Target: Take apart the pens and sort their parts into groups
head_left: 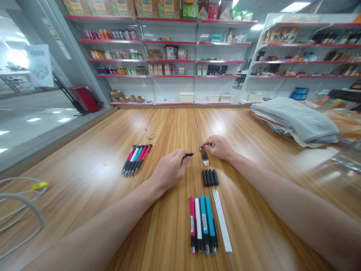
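My left hand [170,167] is closed around a pen, whose black front end [188,155] sticks out to the right with a thin tip showing. The rest of that pen is hidden in the hand. My right hand [218,146] pinches at the far end of a row of small dark and metallic pen parts [204,153]; what its fingertips hold is too small to make out. Nearer me lie small white pieces [206,163], several black rubber grips [210,177], white refill tubes [222,222] and pink, white and blue pen barrels [203,222].
Several whole pens [137,160] lie in a row on the left. Behind them are a wire ring [151,136] and a small metal piece [145,128]. A white cable [28,203] coils at left; folded striped cloth [296,118] sits at right. Stocked shelves [169,41] stand beyond the table.
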The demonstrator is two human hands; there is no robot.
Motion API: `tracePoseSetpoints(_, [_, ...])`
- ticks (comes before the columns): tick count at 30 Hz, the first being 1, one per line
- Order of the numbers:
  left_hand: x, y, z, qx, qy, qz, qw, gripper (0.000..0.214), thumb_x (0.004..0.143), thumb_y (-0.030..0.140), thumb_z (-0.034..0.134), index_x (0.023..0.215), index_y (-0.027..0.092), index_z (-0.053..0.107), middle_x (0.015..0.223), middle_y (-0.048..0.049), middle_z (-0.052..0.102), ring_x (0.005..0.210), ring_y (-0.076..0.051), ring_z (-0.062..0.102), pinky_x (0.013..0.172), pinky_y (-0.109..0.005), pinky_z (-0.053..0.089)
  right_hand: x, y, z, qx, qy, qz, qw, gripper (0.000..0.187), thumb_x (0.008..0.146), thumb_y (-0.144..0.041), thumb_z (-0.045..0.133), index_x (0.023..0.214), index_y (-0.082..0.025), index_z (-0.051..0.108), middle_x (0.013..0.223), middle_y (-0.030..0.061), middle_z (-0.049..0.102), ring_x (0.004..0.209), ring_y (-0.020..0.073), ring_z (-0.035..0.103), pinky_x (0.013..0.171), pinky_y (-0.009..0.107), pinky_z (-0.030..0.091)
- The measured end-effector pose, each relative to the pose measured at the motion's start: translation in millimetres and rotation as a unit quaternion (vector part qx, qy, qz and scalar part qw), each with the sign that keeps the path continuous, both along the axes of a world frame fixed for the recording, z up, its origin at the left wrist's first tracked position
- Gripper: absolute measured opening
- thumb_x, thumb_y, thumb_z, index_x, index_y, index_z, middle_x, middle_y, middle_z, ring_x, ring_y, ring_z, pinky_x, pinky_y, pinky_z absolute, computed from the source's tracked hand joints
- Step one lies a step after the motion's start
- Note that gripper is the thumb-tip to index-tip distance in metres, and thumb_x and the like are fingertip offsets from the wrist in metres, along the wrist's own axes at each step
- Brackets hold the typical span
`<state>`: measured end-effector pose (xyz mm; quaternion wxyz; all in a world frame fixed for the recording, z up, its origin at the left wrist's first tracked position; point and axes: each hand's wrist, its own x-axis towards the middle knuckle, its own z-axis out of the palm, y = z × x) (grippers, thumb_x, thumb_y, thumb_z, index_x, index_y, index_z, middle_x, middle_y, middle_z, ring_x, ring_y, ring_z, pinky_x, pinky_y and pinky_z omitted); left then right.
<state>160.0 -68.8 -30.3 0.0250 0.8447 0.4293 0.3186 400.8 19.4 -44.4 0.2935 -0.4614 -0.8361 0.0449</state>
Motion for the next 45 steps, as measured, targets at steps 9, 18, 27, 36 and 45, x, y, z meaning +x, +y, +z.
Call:
tracePoseSetpoints(9, [1,0,1.4,-0.012,0.002,0.003,1.0,0.019,0.094,0.028,0.04,0.1,0.019,0.055,0.095,-0.0062,0.065,0.087,-0.019,0.062,0.073,-0.03,0.047,1,-1,1.3,0.002,0.005,-0.01,1.0,0.021,0.075,-0.015,0.056,0.081,-0.02,0.076,0.078,0.0026,0.07,0.071,0.0139,0.059,0.067,0.024,0.043])
tracePoseSetpoints(18, [0,1,0.9,-0.009,-0.001,-0.002,1.0,0.019,0.094,0.028,0.04,0.1,0.018,0.056,0.094,-0.0063,0.065,0.087,-0.019,0.062,0.074,-0.03,0.047,0,-2,1.3,0.003,0.019,-0.008,1.0,0.021,0.073,-0.013,0.056,0.077,-0.019,0.075,0.075,0.0027,0.07,0.069,0.0134,0.058,0.065,0.024,0.043])
tracePoseSetpoints(27, [0,1,0.8,-0.011,0.007,0.004,1.0,0.019,0.094,0.029,0.04,0.096,0.018,0.056,0.09,-0.0052,0.064,0.082,-0.018,0.061,0.071,-0.029,0.045,2,-1,0.0,-0.009,0.024,-0.009,1.0,0.021,0.072,-0.014,0.056,0.078,-0.019,0.075,0.075,0.0024,0.07,0.068,0.013,0.058,0.065,0.023,0.043])
tracePoseSetpoints(36, [-2,0,1.0,0.002,0.014,-0.016,1.0,0.022,0.094,0.031,0.041,0.1,0.02,0.06,0.09,-0.004,0.065,0.082,-0.016,0.06,0.069,-0.027,0.043,5,-2,2.0,-0.099,0.084,-0.06,0.99,0.019,0.074,-0.02,0.057,0.08,-0.018,0.075,0.075,0.0016,0.071,0.067,0.013,0.06,0.064,0.022,0.043])
tracePoseSetpoints(45, [1,-4,1.3,0.027,0.057,-0.097,0.993,0.027,0.094,0.021,0.04,0.112,0.019,0.06,0.087,-0.0059,0.058,0.078,-0.013,0.056,0.07,-0.025,0.046,13,-73,8.6,-0.061,0.161,-0.091,0.981,0.031,0.088,-0.038,0.047,0.085,-0.015,0.069,0.066,0.0013,0.063,0.061,0.0128,0.053,0.056,0.024,0.037])
